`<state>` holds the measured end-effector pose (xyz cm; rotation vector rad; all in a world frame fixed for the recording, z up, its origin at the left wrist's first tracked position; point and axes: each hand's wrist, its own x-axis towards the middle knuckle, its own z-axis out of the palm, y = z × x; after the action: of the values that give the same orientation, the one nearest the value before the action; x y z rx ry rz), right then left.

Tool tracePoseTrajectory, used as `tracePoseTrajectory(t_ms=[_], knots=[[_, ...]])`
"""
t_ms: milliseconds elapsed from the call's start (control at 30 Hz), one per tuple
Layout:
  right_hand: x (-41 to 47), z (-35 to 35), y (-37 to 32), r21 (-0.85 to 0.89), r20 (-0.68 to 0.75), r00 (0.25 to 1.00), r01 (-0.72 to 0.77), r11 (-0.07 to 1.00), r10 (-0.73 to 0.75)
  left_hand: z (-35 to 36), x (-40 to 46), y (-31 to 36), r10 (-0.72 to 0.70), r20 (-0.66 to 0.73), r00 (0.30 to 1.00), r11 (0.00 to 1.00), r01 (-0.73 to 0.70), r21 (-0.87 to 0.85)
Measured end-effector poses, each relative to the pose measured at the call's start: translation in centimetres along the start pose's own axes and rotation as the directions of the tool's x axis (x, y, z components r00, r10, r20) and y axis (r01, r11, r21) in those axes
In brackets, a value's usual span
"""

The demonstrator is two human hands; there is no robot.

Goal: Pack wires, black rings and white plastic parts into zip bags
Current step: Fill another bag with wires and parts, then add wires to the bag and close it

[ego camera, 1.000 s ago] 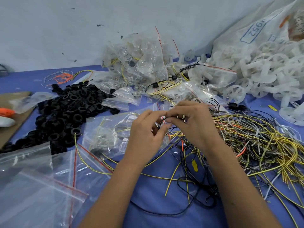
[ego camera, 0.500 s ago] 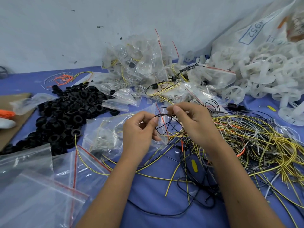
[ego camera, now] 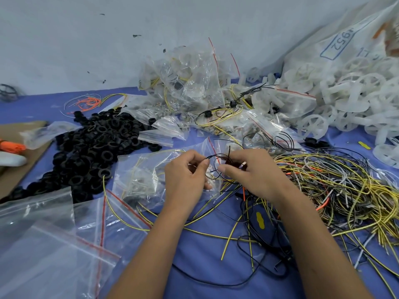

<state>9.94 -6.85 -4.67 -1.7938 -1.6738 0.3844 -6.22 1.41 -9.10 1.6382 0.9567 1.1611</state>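
Observation:
My left hand (ego camera: 187, 180) and my right hand (ego camera: 254, 171) both pinch a thin black wire (ego camera: 218, 167), which loops between them above a clear zip bag (ego camera: 146, 175) holding small parts. A tangle of yellow, black and white wires (ego camera: 334, 190) lies to the right. A heap of black rings (ego camera: 92, 145) spreads at the left. White plastic wheel parts (ego camera: 356, 104) pile up at the back right. Filled zip bags (ego camera: 185, 83) are stacked at the back centre.
Empty zip bags (ego camera: 47, 244) with red seal strips lie at the near left. A brown cardboard sheet (ego camera: 19, 169) with an orange and white tool (ego camera: 10, 152) sits at the far left. A large printed plastic sack (ego camera: 345, 46) leans against the grey wall.
My hands have drawn apart, and the black wire now forms an open loop between them. The left hand shifted slightly left.

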Motion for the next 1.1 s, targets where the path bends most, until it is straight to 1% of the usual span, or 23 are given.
tracePoseTrajectory(t_ms=[33, 100, 200, 233, 267, 333, 400, 433, 500, 567, 600, 667, 733, 767, 800, 833, 867, 900, 967, 1000, 1033, 1067, 1100], knots=[[0.2, 0.3, 0.1, -0.012, -0.026, 1.0, 0.007, 1.0, -0.007, 0.0, 0.0, 0.0, 0.006, 0.002, 1.0, 1.0, -0.006, 0.015], [0.3, 0.6, 0.4, 0.042, -0.105, 0.994, 0.025, 0.999, -0.021, -0.1, 0.0, 0.0, 0.033, 0.009, 0.999, 0.997, -0.034, 0.067], [0.3, 0.6, 0.4, 0.235, -0.222, 0.975, 0.061, 0.97, -0.008, 0.0, -0.1, 0.3, 0.137, 0.051, 0.989, 0.973, -0.144, 0.18], [0.3, 0.6, 0.3, 0.286, -0.261, 0.965, 0.086, 0.954, -0.009, 0.1, -0.2, 0.5, 0.159, 0.069, 0.985, 0.969, -0.17, 0.181], [0.3, 0.6, 0.0, 0.314, -0.306, 0.952, 0.122, 0.942, -0.021, 0.2, -0.4, 0.8, 0.158, 0.086, 0.984, 0.976, -0.169, 0.139], [0.2, 0.6, -0.4, 0.317, -0.411, 0.91, 0.194, 0.928, -0.05, 0.4, -0.8, 1.4, 0.099, 0.142, 0.985, 0.994, -0.091, -0.061], [0.2, 0.5, -0.7, 0.319, -0.487, 0.872, 0.223, 0.921, -0.043, 0.5, -1.2, 2.4, 0.053, 0.235, 0.97, 0.962, 0.014, -0.274], [0.2, 0.6, -0.8, 0.35, -0.506, 0.862, 0.229, 0.908, -0.023, 0.6, -1.4, 2.8, 0.047, 0.277, 0.96, 0.941, 0.05, -0.336], [0.5, 0.8, -1.3, 0.49, -0.539, 0.84, 0.25, 0.835, 0.064, 0.9, -1.7, 3.1, 0.047, 0.331, 0.942, 0.929, 0.081, -0.362], [0.7, 0.9, -1.8, 0.62, -0.559, 0.809, 0.264, 0.739, 0.18, 1.3, -1.9, 3.0, 0.042, 0.389, 0.92, 0.956, 0.076, -0.283], [0.7, 0.9, -1.9, 0.635, -0.571, 0.792, 0.26, 0.728, 0.216, 1.5, -2.0, 2.9, 0.039, 0.427, 0.903, 0.968, 0.073, -0.242], [0.7, 0.7, -1.7, 0.616, -0.599, 0.758, 0.231, 0.753, 0.257, 1.7, -2.2, 2.7, 0.009, 0.521, 0.854, 0.978, 0.101, -0.182], [0.7, 0.5, -1.2, 0.593, -0.629, 0.722, 0.209, 0.778, 0.287, 1.6, -2.2, 2.6, -0.044, 0.615, 0.787, 0.98, 0.154, -0.126], [0.6, 0.3, -0.9, 0.566, -0.652, 0.702, 0.198, 0.801, 0.287, 1.4, -2.2, 2.6, -0.051, 0.643, 0.764, 0.982, 0.154, -0.105], [0.6, 0.1, -0.6, 0.516, -0.677, 0.685, 0.183, 0.837, 0.268, 1.2, -2.1, 2.6, -0.05, 0.645, 0.762, 0.984, 0.147, -0.098], [0.5, -0.1, -0.2, 0.445, -0.699, 0.677, 0.161, 0.881, 0.229, 1.0, -1.9, 2.7, -0.055, 0.626, 0.778, 0.982, 0.155, -0.107], [0.5, -0.2, 0.3, 0.359, -0.704, 0.688, 0.131, 0.924, 0.176, 0.6, -1.7, 2.8, -0.062, 0.588, 0.806, 0.978, 0.166, -0.124], [0.4, -0.2, 0.6, 0.263, -0.684, 0.72, 0.097, 0.96, 0.115, 0.2, -1.4, 2.9, -0.067, 0.545, 0.836, 0.972, 0.179, -0.154], [0.4, 0.0, 0.7, 0.066, -0.575, 0.818, 0.055, 0.996, -0.007, -0.6, -0.8, 2.9, -0.068, 0.45, 0.89, 0.959, 0.183, -0.217], [0.4, 0.2, 0.5, -0.017, -0.497, 0.866, 0.06, 0.998, -0.061, -0.8, -0.7, 3.0, -0.051, 0.392, 0.918, 0.963, 0.149, -0.224], [0.5, 0.4, 0.3, -0.072, -0.416, 0.903, 0.084, 0.994, -0.106, -0.9, -0.5, 2.9, -0.01, 0.323, 0.946, 0.979, 0.075, -0.188], [0.5, 0.5, 0.1, -0.09, -0.343, 0.929, 0.112, 0.99, -0.136, -0.8, -0.4, 2.7, 0.06, 0.249, 0.967, 0.994, -0.036, -0.101], [0.5, 0.6, 0.0, -0.074, -0.288, 0.945, 0.137, 0.988, -0.153, -0.8, -0.4, 2.5, 0.147, 0.181, 0.973, 0.988, -0.152, 0.015]])
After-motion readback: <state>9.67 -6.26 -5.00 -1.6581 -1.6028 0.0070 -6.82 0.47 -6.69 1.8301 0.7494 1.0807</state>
